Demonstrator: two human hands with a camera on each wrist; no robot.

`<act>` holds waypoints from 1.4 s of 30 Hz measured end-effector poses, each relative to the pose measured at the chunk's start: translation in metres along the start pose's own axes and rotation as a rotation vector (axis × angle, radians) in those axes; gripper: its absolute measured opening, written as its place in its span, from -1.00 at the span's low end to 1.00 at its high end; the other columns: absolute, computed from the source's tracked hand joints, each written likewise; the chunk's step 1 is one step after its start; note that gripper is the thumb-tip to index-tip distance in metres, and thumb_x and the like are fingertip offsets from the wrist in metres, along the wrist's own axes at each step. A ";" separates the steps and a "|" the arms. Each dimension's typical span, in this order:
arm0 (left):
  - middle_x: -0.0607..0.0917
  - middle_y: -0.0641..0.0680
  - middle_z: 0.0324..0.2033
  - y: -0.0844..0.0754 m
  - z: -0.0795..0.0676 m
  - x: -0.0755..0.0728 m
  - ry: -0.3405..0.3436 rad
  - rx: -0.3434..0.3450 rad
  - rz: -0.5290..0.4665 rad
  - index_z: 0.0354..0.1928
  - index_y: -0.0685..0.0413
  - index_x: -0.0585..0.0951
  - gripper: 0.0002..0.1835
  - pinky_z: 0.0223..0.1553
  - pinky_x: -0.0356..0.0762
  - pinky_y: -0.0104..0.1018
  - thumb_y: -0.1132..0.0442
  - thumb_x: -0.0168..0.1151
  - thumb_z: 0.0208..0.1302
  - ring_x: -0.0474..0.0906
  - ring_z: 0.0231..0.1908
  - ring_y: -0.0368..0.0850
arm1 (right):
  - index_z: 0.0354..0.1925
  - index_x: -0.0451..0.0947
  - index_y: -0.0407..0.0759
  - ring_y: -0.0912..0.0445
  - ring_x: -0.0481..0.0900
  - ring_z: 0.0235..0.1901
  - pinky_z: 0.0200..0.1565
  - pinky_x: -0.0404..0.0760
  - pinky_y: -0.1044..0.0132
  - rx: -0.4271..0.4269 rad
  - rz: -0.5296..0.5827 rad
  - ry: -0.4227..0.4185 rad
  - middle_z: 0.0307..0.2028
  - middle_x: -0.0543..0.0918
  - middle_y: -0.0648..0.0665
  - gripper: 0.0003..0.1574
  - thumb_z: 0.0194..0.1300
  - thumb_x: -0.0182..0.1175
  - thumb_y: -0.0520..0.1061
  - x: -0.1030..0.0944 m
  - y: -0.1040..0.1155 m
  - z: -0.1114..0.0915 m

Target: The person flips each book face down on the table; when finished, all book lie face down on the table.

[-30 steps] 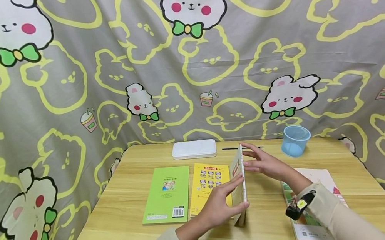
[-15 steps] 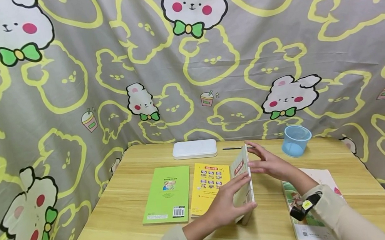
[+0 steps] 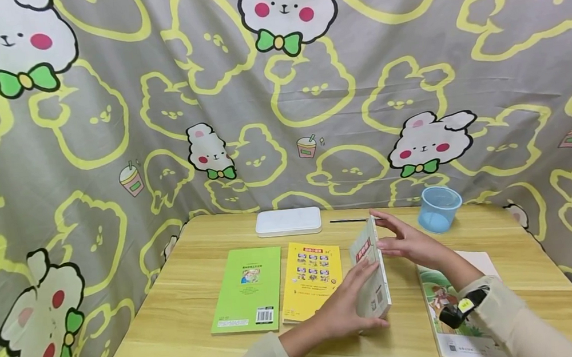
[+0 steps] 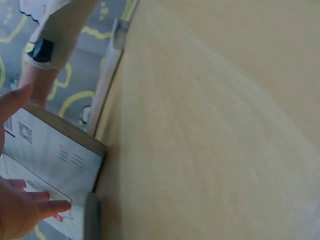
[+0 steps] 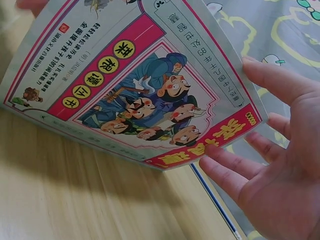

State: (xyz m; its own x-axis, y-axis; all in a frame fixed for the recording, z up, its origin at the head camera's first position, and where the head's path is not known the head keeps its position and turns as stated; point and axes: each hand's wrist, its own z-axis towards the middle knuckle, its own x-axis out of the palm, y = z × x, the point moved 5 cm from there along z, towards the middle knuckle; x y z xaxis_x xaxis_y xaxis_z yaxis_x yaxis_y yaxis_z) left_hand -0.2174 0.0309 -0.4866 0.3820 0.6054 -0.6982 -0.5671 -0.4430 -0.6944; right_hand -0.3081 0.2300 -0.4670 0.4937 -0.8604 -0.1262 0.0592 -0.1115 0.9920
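Standing here, I see both hands at one grey-green book (image 3: 362, 246), which is up on edge, tilted a little, over the worktop (image 3: 177, 338) to the right of the yellow book (image 3: 314, 290). The left hand (image 3: 342, 308) grips its near end, fingers along the cover and thumb across the edge. The right hand (image 3: 408, 241) has its fingers spread rather straight, touching the far end. I'd judge this the steadying or turning of the book; the next move calls for both hands acting together, so it doesn't tip. Whether its lower edge touches the worktop I cannot tell.

The head view gives only the back cover, with its barcode. The right wrist view shows the front, with cartoon figures, and blue stripes on the pencil (image 5: 215, 202); the left wrist view shows the page edges.
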 end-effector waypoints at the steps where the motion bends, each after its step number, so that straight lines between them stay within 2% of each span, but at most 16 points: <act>1: 0.03 -0.01 0.63 0.001 0.001 0.002 0.004 0.008 0.011 0.64 -0.51 -0.06 0.23 0.28 0.47 -0.11 -0.09 0.60 0.09 0.23 0.50 0.09 | 0.67 -0.19 0.01 -0.48 0.11 0.47 0.22 0.59 0.24 0.001 -0.006 0.003 0.60 -0.18 -0.37 0.06 0.50 0.21 -0.17 -0.001 0.000 -0.001; 4: 0.06 0.01 0.62 0.002 0.003 0.006 0.005 0.043 0.029 0.65 -0.46 -0.04 0.22 0.32 0.45 -0.13 -0.06 0.61 0.09 0.23 0.50 0.07 | 0.67 -0.17 0.02 -0.46 0.11 0.48 0.27 0.53 0.16 0.002 -0.059 0.010 0.62 -0.19 -0.35 0.05 0.50 0.21 -0.16 -0.005 0.002 -0.004; 7: 0.09 0.01 0.62 0.002 0.004 0.009 0.006 0.065 0.049 0.65 -0.41 -0.01 0.21 0.37 0.39 -0.14 -0.06 0.61 0.09 0.22 0.52 0.06 | 0.67 -0.14 0.01 -0.42 0.13 0.50 0.36 0.44 -0.04 0.003 -0.143 0.012 0.64 -0.16 -0.32 0.05 0.48 0.24 -0.11 -0.010 0.004 -0.009; 10: 0.09 -0.01 0.62 0.002 0.005 0.012 0.013 0.062 0.070 0.65 -0.36 0.02 0.19 0.40 0.36 -0.14 -0.08 0.60 0.10 0.20 0.52 0.04 | 0.67 -0.12 -0.04 -0.43 0.13 0.50 0.38 0.35 -0.26 0.000 -0.219 0.017 0.63 -0.10 -0.33 0.05 0.48 0.25 -0.09 -0.016 0.006 -0.014; 13: 0.09 -0.03 0.62 0.002 0.006 0.014 0.022 0.040 0.088 0.65 -0.31 0.07 0.15 0.41 0.36 -0.12 -0.12 0.58 0.11 0.20 0.52 0.03 | 0.66 -0.12 -0.11 -0.46 0.07 0.50 0.35 0.33 -0.38 -0.003 -0.298 0.016 0.61 -0.02 -0.40 0.06 0.47 0.27 -0.09 -0.023 0.006 -0.019; 18: 0.14 -0.06 0.61 0.003 0.007 0.018 0.043 -0.005 0.121 0.62 -0.30 0.17 0.08 0.40 0.38 -0.07 -0.19 0.55 0.11 0.20 0.52 0.00 | 0.64 -0.08 -0.24 -0.46 0.01 0.52 0.34 0.30 -0.41 0.010 -0.432 -0.002 0.56 0.07 -0.49 0.10 0.44 0.31 0.00 -0.034 0.002 -0.027; 24: 0.16 -0.11 0.60 0.003 0.009 0.024 0.068 -0.034 0.187 0.60 -0.34 0.23 0.03 0.37 0.41 -0.07 -0.28 0.50 0.12 0.19 0.52 -0.05 | 0.62 -0.03 -0.30 -0.55 0.00 0.48 0.26 0.41 -0.42 0.010 -0.511 0.008 0.54 0.06 -0.54 0.09 0.42 0.33 0.03 -0.040 -0.002 -0.034; 27: 0.17 -0.09 0.60 0.002 0.011 0.026 0.073 -0.046 0.225 0.59 -0.36 0.25 0.02 0.36 0.42 -0.05 -0.31 0.48 0.11 0.21 0.51 -0.04 | 0.61 0.01 -0.30 -0.55 0.02 0.47 0.28 0.36 -0.44 0.011 -0.542 -0.001 0.53 0.10 -0.52 0.09 0.41 0.33 0.05 -0.043 -0.005 -0.036; 33: 0.18 -0.03 0.59 0.002 0.014 0.030 0.090 -0.087 0.297 0.57 -0.42 0.28 -0.03 0.37 0.40 0.00 -0.38 0.43 0.12 0.23 0.51 0.00 | 0.60 0.06 -0.31 -0.53 0.04 0.48 0.32 0.22 -0.51 0.052 -0.574 0.001 0.51 0.17 -0.51 0.09 0.39 0.35 0.08 -0.049 -0.013 -0.038; 42: 0.25 0.01 0.57 0.004 0.016 0.036 0.110 -0.117 0.355 0.53 -0.39 0.36 -0.08 0.38 0.38 -0.08 -0.43 0.36 0.14 0.25 0.49 -0.02 | 0.57 0.10 -0.36 -0.59 0.06 0.43 0.30 0.23 -0.52 0.075 -0.585 0.044 0.52 0.14 -0.52 0.04 0.39 0.35 0.05 -0.052 -0.035 -0.041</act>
State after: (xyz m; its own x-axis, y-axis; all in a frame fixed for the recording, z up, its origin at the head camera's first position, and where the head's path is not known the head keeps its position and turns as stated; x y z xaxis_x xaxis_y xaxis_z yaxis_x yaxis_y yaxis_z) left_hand -0.2178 0.0611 -0.5116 0.2566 0.3291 -0.9088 -0.5937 -0.6882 -0.4169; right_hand -0.3006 0.2988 -0.4949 0.4331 -0.6244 -0.6501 0.2719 -0.5971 0.7547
